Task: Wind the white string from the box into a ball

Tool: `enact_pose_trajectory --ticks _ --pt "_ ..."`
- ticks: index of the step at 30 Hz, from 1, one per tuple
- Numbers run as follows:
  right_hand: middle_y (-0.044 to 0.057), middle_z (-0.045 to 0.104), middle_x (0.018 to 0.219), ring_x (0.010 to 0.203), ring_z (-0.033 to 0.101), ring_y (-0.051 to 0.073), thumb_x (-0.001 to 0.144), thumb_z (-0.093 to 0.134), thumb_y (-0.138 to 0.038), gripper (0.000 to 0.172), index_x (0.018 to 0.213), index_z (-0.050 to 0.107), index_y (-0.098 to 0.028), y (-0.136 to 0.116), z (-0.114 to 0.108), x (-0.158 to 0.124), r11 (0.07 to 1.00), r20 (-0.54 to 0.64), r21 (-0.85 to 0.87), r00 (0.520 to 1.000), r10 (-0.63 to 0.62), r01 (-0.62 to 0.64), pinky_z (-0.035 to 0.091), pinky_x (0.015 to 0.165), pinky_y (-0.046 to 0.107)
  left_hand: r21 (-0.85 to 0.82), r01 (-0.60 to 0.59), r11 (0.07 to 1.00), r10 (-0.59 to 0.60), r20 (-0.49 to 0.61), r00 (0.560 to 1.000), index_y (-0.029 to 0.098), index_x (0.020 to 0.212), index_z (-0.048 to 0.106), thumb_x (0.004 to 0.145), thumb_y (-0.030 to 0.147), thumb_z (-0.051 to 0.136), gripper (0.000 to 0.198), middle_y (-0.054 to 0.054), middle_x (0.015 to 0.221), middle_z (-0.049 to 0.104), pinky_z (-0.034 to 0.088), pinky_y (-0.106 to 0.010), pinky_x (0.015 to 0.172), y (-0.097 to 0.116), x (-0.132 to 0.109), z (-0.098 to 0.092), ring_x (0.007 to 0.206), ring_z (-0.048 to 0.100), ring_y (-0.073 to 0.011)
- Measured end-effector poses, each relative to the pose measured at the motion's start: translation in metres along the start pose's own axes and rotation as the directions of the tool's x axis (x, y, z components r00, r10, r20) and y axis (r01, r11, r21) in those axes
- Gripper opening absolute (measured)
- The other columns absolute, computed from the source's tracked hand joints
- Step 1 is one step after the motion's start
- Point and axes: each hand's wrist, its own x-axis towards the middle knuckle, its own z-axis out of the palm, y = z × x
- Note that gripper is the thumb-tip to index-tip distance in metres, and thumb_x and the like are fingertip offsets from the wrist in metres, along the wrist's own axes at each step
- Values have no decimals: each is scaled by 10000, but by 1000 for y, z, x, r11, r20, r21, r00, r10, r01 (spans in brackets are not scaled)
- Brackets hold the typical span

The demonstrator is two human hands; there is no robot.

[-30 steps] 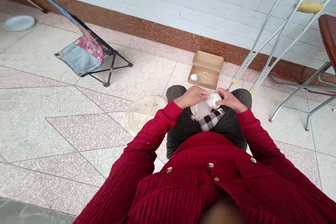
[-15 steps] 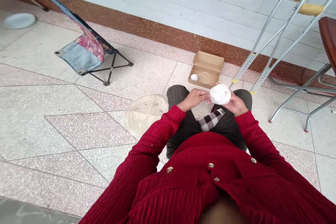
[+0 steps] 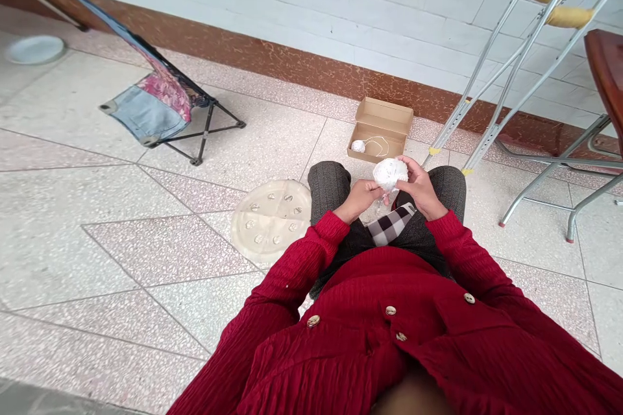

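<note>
Grip closed on both sides: right hand (image 3: 417, 185) wraps the white ball (image 3: 390, 173), left hand (image 3: 363, 193) pinches its lower-left edge, above the knees. Ball is roundish, no long axis to tell. Open cardboard box (image 3: 384, 118) on the floor ahead holds a small white lump (image 3: 359, 146) and looped string (image 3: 378, 142); round tray (image 3: 243, 233) carries small pieces (image 3: 287, 198).

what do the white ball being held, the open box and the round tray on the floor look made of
white ball: looks like wound yarn or thread, soft, matte, fuzzy-edged.
box: brown cardboard, matte, with folded flaps.
round tray: probably moulded plastic or pulp, cream, dull, with a thin raised rim; hard to tell which.
</note>
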Motion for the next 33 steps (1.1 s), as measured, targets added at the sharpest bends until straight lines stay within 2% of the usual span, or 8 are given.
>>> enact_pose_trajectory --ticks 3,5,11,16,20,25,29,33 --pt "9 638 1181 1074 590 214 648 780 -209 611 1226 591 -269 -3 0 -6 999 82 -38 996 31 -28 453 1004 357 22 26 999 -26 -3 1000 133 614 728 835 299 634 291 -32 640 713 458 -263 776 -3 -3 1 669 617 -144" --pt "1 634 1139 1022 588 204 655 767 -216 605 1225 572 -276 -3 0 -9 998 75 -27 995 64 -62 470 961 346 15 38 999 -39 9 999 135 605 724 831 304 633 296 -32 637 710 455 -260 773 -5 -4 4 664 610 -141" --pt "-16 642 967 853 595 170 631 766 -252 570 1159 552 -260 21 8 -11 963 -134 159 962 237 -216 520 752 283 -65 102 993 -101 13 995 134 635 719 832 453 671 378 -44 629 692 440 -253 689 -24 -3 20 621 573 -133" --pt "-28 654 986 761 629 126 705 721 -218 442 1097 525 -272 61 8 7 848 -292 375 820 493 -376 561 629 234 -160 206 966 -201 47 979 137 614 708 801 410 721 331 -51 594 684 431 -259 646 -51 5 36 579 558 -139" --pt "0 671 858 652 645 131 878 645 -269 220 1059 524 -241 86 5 30 702 -241 456 683 689 -547 582 575 254 -180 275 945 -278 11 961 153 543 678 757 327 757 287 -29 524 649 441 -272 649 -65 14 45 546 553 -147" --pt "64 665 718 539 629 175 956 592 -360 195 1007 583 -173 99 1 52 582 -143 470 594 792 -664 490 403 252 -199 275 941 -295 -78 952 166 560 681 794 282 719 264 -36 538 654 483 -299 716 -72 35 47 587 594 -163" --pt "48 636 651 483 574 145 961 598 -402 248 960 596 -154 98 -5 82 574 -161 479 576 801 -665 410 355 209 -232 298 926 -332 -123 935 161 614 698 817 265 687 228 -40 550 662 484 -302 709 -77 63 41 581 590 -159" --pt "-40 539 565 412 453 81 958 610 -341 182 962 555 -167 97 -13 122 649 -259 476 610 749 -594 310 344 158 -289 332 898 -388 -166 906 135 675 692 814 237 671 174 -44 559 661 467 -279 681 -83 96 35 579 583 -140"
